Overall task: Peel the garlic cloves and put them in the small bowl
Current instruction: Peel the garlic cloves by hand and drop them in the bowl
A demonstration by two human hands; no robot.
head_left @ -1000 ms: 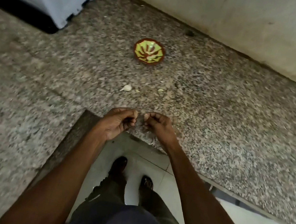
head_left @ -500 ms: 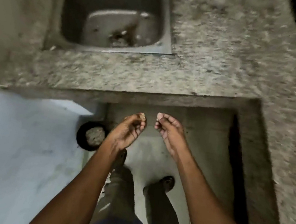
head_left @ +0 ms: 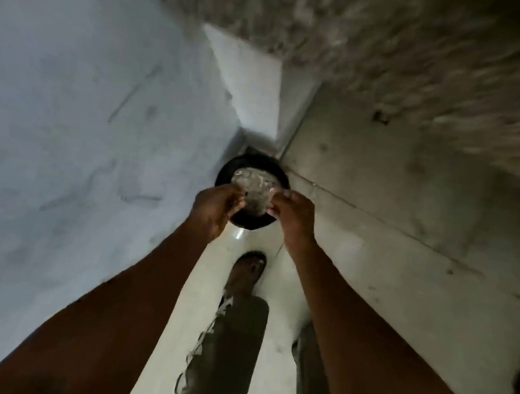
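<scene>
Head view: both hands over a bin at frame centre.
Left hand (head_left: 216, 209) and right hand (head_left: 289, 216), slightly apart with fingers curled, hover above the dark bin (head_left: 228, 172), probably dropping peel; grip unclear. Garlic and bowl aren't visible.

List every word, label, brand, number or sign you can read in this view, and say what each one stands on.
None: no readable text shows in this view.
The black bin on the floor beneath both hands, the blurred stone counter, the grey wall and the trouser leg show no readable print.
The left hand and right hand carry no visible writing.
</scene>
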